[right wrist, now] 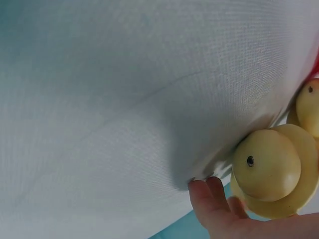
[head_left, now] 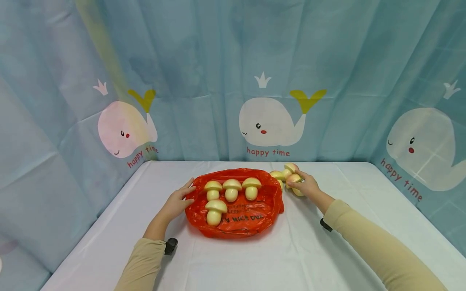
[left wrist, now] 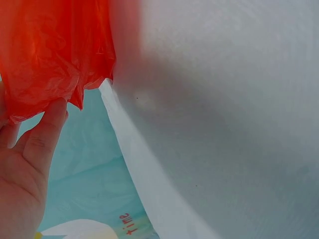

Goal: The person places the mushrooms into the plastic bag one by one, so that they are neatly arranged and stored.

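A red plastic bag [head_left: 247,230] lies spread wide, with several pale yellow toy mushrooms [head_left: 231,190] inside, caps toward the far side. At its left rim, my left hand [head_left: 175,203] touches the plastic with fingers extended; one finger [left wrist: 47,132] rests against the bag's edge in the left wrist view. Past the bag's right side, my right hand [head_left: 308,186] grips a toy mushroom [head_left: 293,179] between thumb and fingers. The right wrist view shows the mushroom's stem end [right wrist: 269,164], with a dark spot, beside the fingertips [right wrist: 199,191].
Two more toy mushrooms, one at the back [head_left: 291,167] and one against the bag [head_left: 277,175], lie near the right hand. A white cloth covers the table [head_left: 225,266]. Behind its far edge hangs a blue curtain [head_left: 204,121] with whale prints.
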`<action>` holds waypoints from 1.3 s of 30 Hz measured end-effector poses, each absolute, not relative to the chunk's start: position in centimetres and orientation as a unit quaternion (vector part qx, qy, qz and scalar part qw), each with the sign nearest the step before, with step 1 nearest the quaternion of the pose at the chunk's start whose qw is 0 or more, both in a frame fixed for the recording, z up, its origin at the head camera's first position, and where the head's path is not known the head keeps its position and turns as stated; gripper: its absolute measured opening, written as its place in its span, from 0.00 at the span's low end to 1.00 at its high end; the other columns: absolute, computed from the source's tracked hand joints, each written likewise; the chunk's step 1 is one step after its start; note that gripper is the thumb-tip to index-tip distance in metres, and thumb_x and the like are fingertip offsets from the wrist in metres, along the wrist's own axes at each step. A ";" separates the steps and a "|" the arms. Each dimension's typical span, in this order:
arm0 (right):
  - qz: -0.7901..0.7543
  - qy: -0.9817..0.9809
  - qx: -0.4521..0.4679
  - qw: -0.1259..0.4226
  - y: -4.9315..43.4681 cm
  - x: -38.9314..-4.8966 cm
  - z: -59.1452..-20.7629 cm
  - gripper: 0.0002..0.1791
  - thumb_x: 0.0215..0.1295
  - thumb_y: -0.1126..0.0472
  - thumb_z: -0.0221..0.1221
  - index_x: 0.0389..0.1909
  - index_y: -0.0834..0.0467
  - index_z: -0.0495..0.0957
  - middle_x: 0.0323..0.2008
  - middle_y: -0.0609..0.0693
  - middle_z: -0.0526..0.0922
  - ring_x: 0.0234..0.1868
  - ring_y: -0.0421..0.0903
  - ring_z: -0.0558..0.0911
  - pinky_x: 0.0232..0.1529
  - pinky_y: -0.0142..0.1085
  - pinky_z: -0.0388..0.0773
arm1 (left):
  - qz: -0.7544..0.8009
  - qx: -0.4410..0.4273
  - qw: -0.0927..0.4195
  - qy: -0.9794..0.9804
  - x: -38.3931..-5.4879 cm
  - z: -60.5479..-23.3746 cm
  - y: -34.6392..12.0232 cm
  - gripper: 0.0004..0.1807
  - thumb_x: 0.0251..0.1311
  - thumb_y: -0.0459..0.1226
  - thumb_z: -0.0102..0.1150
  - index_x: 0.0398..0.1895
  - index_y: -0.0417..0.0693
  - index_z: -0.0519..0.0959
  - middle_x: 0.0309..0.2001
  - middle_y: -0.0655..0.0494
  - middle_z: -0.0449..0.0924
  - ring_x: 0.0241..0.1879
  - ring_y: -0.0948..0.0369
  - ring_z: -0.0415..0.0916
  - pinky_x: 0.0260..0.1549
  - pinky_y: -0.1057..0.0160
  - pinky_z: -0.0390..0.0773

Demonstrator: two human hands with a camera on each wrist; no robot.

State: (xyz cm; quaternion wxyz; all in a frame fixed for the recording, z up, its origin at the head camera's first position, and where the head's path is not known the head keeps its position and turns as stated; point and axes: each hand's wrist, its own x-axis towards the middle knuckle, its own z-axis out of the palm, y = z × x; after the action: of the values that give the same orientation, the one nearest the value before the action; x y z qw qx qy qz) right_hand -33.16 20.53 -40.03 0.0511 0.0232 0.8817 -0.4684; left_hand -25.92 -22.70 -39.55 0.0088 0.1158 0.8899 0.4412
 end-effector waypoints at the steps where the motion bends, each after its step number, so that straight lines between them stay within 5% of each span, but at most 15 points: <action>1: -0.468 0.882 0.025 0.051 20.5 -33.2 -40.1 0.43 0.67 0.55 0.61 0.75 0.62 0.49 0.73 0.70 0.49 0.72 0.66 0.51 0.70 0.57 0.52 | 0.442 0.115 0.009 0.890 -25.9 -39.6 -22.7 0.26 0.65 0.23 0.49 0.67 0.26 0.62 0.76 0.41 0.46 0.73 0.40 0.42 0.66 0.40 0.54; 22: -0.499 0.865 0.027 0.050 21.0 -31.6 -38.2 0.42 0.64 0.55 0.62 0.71 0.69 0.54 0.66 0.72 0.60 0.59 0.62 0.67 0.63 0.53 0.67 | 0.439 0.117 0.007 0.891 -25.9 -39.5 -22.7 0.26 0.65 0.24 0.50 0.67 0.26 0.63 0.75 0.41 0.47 0.73 0.40 0.43 0.66 0.40 0.54; 30: -0.508 0.857 0.049 0.071 21.2 -30.8 -36.8 0.42 0.65 0.53 0.61 0.73 0.65 0.53 0.66 0.70 0.60 0.57 0.61 0.68 0.51 0.55 0.71 | 0.434 0.118 0.008 0.893 -25.8 -39.4 -22.7 0.26 0.65 0.24 0.49 0.67 0.27 0.63 0.75 0.40 0.46 0.73 0.40 0.43 0.65 0.40 0.54; 39: -0.524 0.845 0.057 0.088 21.2 -30.1 -35.5 0.42 0.66 0.52 0.60 0.72 0.66 0.52 0.66 0.69 0.58 0.61 0.63 0.66 0.55 0.58 0.71 | 0.437 0.114 0.010 0.892 -25.9 -39.3 -22.6 0.27 0.65 0.24 0.49 0.67 0.27 0.62 0.76 0.41 0.46 0.73 0.40 0.43 0.66 0.40 0.54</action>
State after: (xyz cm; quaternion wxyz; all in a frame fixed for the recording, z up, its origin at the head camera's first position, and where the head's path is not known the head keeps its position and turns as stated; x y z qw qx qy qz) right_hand -30.07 21.20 -35.51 0.0878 0.0567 0.8453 -0.5240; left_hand -25.86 -22.64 -39.34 0.0100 0.1137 0.8921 0.4372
